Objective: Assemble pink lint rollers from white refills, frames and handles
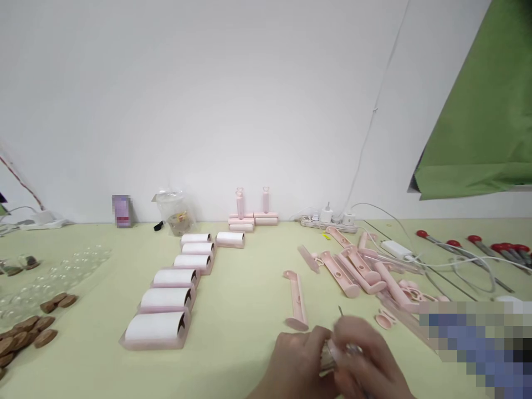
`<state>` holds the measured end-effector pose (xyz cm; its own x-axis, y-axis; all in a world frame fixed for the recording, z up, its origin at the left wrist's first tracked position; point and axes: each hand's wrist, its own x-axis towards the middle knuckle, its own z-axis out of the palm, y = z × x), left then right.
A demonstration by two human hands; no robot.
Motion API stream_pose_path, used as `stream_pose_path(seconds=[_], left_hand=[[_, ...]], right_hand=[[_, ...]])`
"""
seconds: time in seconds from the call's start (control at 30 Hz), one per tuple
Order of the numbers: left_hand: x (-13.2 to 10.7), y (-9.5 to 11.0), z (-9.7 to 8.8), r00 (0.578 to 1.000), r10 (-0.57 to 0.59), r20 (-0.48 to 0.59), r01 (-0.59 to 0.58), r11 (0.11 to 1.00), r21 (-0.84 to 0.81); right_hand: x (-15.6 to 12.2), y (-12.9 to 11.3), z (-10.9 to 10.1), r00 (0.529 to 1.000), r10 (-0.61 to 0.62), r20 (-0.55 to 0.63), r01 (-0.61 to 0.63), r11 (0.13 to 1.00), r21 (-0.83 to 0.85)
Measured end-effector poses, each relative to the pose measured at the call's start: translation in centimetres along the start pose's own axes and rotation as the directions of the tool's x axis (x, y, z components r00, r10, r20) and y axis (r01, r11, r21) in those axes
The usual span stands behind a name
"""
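Both my hands meet at the bottom middle of the view, over the pale green table (241,310). My left hand (297,363) is closed around a small pinkish piece (330,357) that I cannot make out clearly. My right hand (368,354) is blurred by motion and pinches something thin with a dark tip (339,310) against that piece. A single pink roller frame (297,299) lies just beyond my hands.
A row of white paper rolls in pink holders (174,282) runs up the left. A heap of pink frames (361,266) lies to the right. Two assembled rollers (251,213), a power strip (328,220), cables, red-handled tools (490,246) and brown wooden pieces (29,330) are around.
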<state>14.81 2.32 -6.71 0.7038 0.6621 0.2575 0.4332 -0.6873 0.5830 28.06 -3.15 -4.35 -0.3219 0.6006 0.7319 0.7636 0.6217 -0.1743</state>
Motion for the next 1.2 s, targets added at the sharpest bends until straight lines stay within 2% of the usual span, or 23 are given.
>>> stream_pose_path(seconds=[0.07,0.17,0.3,0.4,0.5,0.53,0.6,0.67,0.7,0.73,0.77,0.87,0.97,1.1,1.13,1.2], left_hand=[[0.2,-0.2,-0.3,0.999,0.030,-0.032,-0.027,0.995,0.095],[0.6,-0.6,-1.1,0.998,0.058,0.003,-0.057,0.971,0.230],[0.8,-1.1,-1.6,0.984,0.167,0.062,-0.178,0.933,0.311],[0.6,-1.3,-1.2,0.977,0.211,0.022,-0.207,0.928,0.310],[0.6,-1.3,-0.8,0.974,0.225,-0.003,-0.215,0.932,0.291],[0.6,-1.3,-0.8,0.973,0.232,0.002,-0.222,0.929,0.298],[0.5,-1.5,-1.1,0.965,0.258,0.042,-0.256,0.900,0.352],[0.5,-1.7,-1.8,0.956,0.278,0.096,-0.293,0.868,0.400],[0.6,-1.8,-2.2,0.957,0.270,0.109,-0.290,0.869,0.400],[0.6,-1.9,-2.8,0.964,0.245,0.105,-0.266,0.887,0.378],[0.6,-2.0,-3.3,0.977,0.197,0.078,-0.212,0.918,0.334],[0.8,-2.8,-4.3,0.999,-0.010,-0.037,0.013,0.996,0.085],[1.4,-4.1,-4.0,0.974,-0.210,-0.080,0.195,0.966,-0.168],[2.3,-5.6,-2.2,0.903,-0.404,-0.146,0.376,0.908,-0.187],[2.4,-5.8,-1.9,0.894,-0.417,-0.165,0.390,0.905,-0.171],[2.4,-5.7,-1.6,0.893,-0.409,-0.190,0.387,0.911,-0.142]], right_hand=[[1.9,0.4,-0.1,0.999,0.009,-0.038,-0.013,0.994,-0.105],[3.2,0.9,0.4,0.997,0.075,0.022,-0.069,0.975,-0.209],[2.7,1.4,1.2,0.996,0.041,0.082,-0.030,0.991,-0.132],[2.4,1.5,1.2,0.994,0.011,0.107,-0.004,0.998,-0.066],[2.6,1.6,0.9,0.989,0.046,0.140,-0.046,0.999,-0.004],[2.7,1.7,0.8,0.984,0.087,0.153,-0.093,0.995,0.033],[2.9,2.0,0.5,0.940,0.270,0.211,-0.304,0.941,0.150],[3.0,2.7,0.2,0.839,0.459,0.293,-0.531,0.809,0.253],[3.1,3.1,0.1,0.795,0.519,0.315,-0.598,0.758,0.261],[3.2,3.6,0.1,0.773,0.551,0.315,-0.625,0.746,0.228],[3.3,4.2,0.2,0.775,0.554,0.302,-0.615,0.773,0.159],[3.5,5.9,0.8,0.829,0.511,0.227,-0.497,0.859,-0.119],[3.4,7.3,1.2,0.873,0.471,0.124,-0.425,0.861,-0.280],[3.5,8.1,0.5,0.907,0.422,-0.002,-0.378,0.812,-0.445],[3.6,8.1,0.1,0.904,0.428,-0.003,-0.382,0.805,-0.454],[3.8,7.8,-0.5,0.858,0.514,0.021,-0.456,0.779,-0.430]])
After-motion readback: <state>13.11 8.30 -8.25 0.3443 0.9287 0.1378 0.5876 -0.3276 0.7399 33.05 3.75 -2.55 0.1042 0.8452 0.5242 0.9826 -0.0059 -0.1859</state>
